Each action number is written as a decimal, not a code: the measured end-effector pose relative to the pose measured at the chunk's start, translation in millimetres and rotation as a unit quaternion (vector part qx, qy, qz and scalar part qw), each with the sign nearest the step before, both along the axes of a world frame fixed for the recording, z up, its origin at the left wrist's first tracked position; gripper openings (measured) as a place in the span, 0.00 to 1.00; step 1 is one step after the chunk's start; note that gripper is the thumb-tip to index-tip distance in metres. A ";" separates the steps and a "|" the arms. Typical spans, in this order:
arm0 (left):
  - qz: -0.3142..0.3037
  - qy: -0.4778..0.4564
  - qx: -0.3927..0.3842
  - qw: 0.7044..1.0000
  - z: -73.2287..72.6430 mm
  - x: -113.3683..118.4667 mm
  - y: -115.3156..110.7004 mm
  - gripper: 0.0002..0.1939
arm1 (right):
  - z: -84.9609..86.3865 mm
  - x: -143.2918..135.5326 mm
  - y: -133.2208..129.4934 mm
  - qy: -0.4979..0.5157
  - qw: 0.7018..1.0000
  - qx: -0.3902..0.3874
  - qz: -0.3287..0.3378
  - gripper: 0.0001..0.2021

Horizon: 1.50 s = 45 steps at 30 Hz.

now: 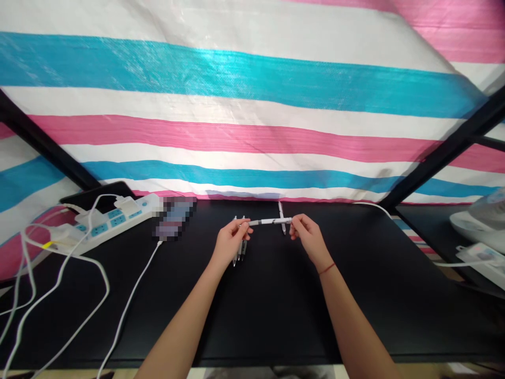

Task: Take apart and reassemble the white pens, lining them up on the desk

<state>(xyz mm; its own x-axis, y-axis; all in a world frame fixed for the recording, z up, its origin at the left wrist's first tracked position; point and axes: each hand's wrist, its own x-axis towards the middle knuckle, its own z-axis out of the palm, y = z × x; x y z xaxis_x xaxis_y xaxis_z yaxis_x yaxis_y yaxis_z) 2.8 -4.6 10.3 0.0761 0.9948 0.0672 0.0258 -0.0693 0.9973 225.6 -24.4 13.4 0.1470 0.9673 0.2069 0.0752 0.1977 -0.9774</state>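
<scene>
And here we are at the black desk [276, 305], with both hands meeting over it, and a white pen [270, 221] stretched level between them! The left hand [232, 241] has one end pinched between thumb and fingers; the right hand [310, 238] grips the other end in its fingertips, a thin red band [326, 268] around that wrist. Grey shows along the barrel toward the left hand.

Look just under the left hand: a small bunch of pens [240, 255] lies side by side on the desk, partly hidden by the fingers, tips toward the person. Over by the right hand, just to its left, there's a single pen [281, 210] lying lengthwise away from the person, the held one crossing over it in my view.

Out to the left of the left hand, a phone [175, 218], its screen blurred, has a white cable [136, 289] running from its near end. Farther left sits a white power strip [118, 222], plugs in it, loose cords [106, 273] looping nearby. Well right of the right hand, another strip [483, 258] shows, and beyond both hands hangs the striped sheet [252, 139], pink, blue and white.
</scene>
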 end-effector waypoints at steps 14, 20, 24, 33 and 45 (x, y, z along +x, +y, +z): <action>0.005 -0.016 -0.006 1.000 0.0 1.6 -0.3 0.22 | 1.4 -5.1 0.5 0.138 0.990 -0.041 -0.002 0.12; 0.007 -0.025 -0.009 1.000 -2.0 2.1 0.6 0.22 | 4.2 -3.5 -0.6 0.201 0.979 -0.042 -0.001 0.13; 0.010 -0.038 -0.017 0.999 -2.0 2.7 0.4 0.22 | 5.7 -0.8 0.1 0.252 0.967 -0.047 -0.003 0.12; 0.006 -0.046 -0.024 0.999 -1.8 2.0 1.4 0.22 | 2.0 3.3 2.8 0.263 0.962 -0.063 -0.029 0.12; 0.028 -0.064 -0.019 0.997 -3.6 -4.5 5.0 0.19 | -2.7 13.2 6.5 0.333 0.934 -0.068 -0.106 0.10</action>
<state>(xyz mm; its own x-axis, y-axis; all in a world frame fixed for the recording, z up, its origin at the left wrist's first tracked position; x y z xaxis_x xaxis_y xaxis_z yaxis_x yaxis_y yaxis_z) -1.7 0.4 6.6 0.0143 0.9993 0.0349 -0.0989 -0.0333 0.9945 238.7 -17.8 10.6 0.3912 0.9121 -0.1227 -0.5356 0.1173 -0.8363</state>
